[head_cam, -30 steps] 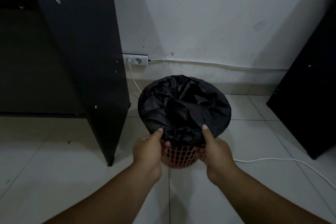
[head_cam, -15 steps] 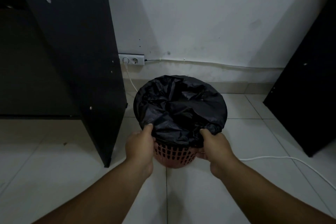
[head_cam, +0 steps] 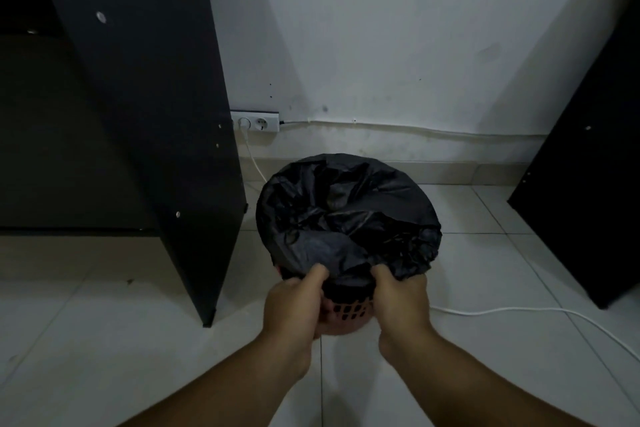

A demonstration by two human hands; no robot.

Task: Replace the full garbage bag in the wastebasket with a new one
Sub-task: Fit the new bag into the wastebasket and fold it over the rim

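A small red perforated wastebasket (head_cam: pixel 349 311) stands on the tiled floor near the wall. A black garbage bag (head_cam: pixel 346 215) is stretched over its rim and sags crumpled inside. My left hand (head_cam: pixel 294 305) grips the bag's near hem at the rim, fingers curled under it. My right hand (head_cam: pixel 398 302) grips the same hem a little to the right. Most of the basket wall is hidden by the bag and my hands.
A tall black furniture panel (head_cam: pixel 145 107) stands close on the left. Another black panel (head_cam: pixel 588 191) stands at the right. A wall socket strip (head_cam: pixel 256 121) sits low on the white wall. A white cable (head_cam: pixel 519 312) runs across the floor on the right.
Both hands have moved closer together along the near rim. They now bunch the bag's hem lower over the basket wall, so less red shows.
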